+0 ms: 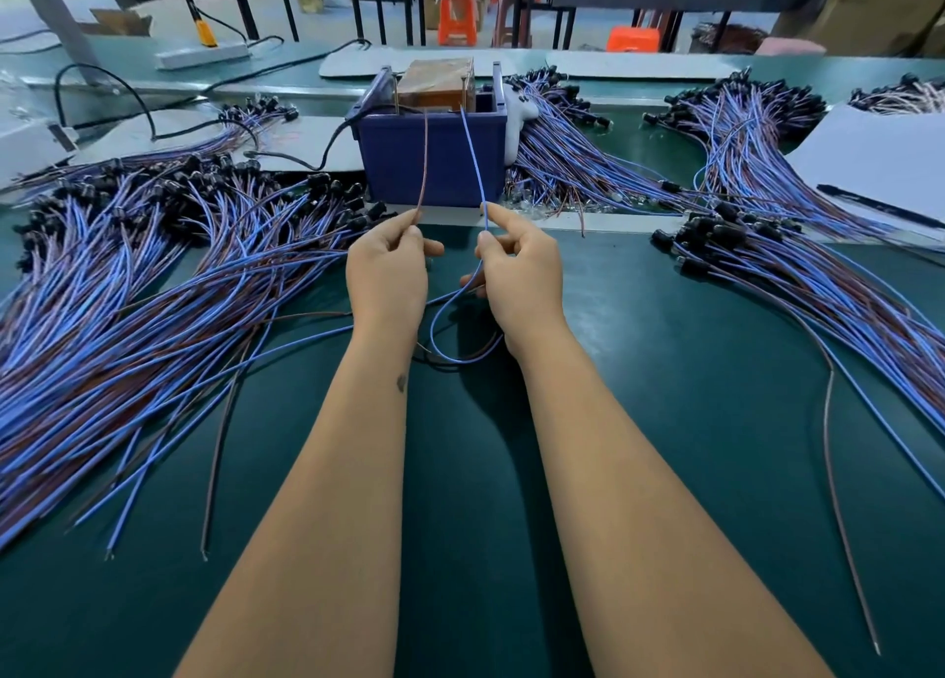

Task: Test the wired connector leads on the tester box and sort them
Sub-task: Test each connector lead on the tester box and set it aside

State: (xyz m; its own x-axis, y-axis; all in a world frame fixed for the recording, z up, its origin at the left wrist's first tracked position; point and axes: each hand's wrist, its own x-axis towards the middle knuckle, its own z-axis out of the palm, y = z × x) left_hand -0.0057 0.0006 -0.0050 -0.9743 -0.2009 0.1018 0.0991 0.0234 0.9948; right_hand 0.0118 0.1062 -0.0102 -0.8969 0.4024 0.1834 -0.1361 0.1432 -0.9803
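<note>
Head view: the left hand (389,263) pinches a brown wire (423,166) between thumb and forefinger, and the right hand (516,263) pinches a blue wire (474,155) the same way — both hands closed on a thin strand, the other fingers curled loosely. Both wires appear to belong to one lead, whose slack loops down to the desk (665,421) between the wrists; its connector end is not clear here.

The tester box (434,160), a dark blue tub with a brown block standing in it, sits straight ahead of the hands, near them at the far edge of the green mat. The two wires rise from the fingertips almost parallel, long axes pointing away from the person toward the top of the box, brown on the left, blue on the right. Their tips reach the level of the rim; whether they touch any contact cannot be told.

Both hands are about equally near the box, so the move likely turns on steering each tip forward to its own side — a short, straight reach.

A large pile of leads (128,293) lies left, and another pile (818,278) right.
</note>
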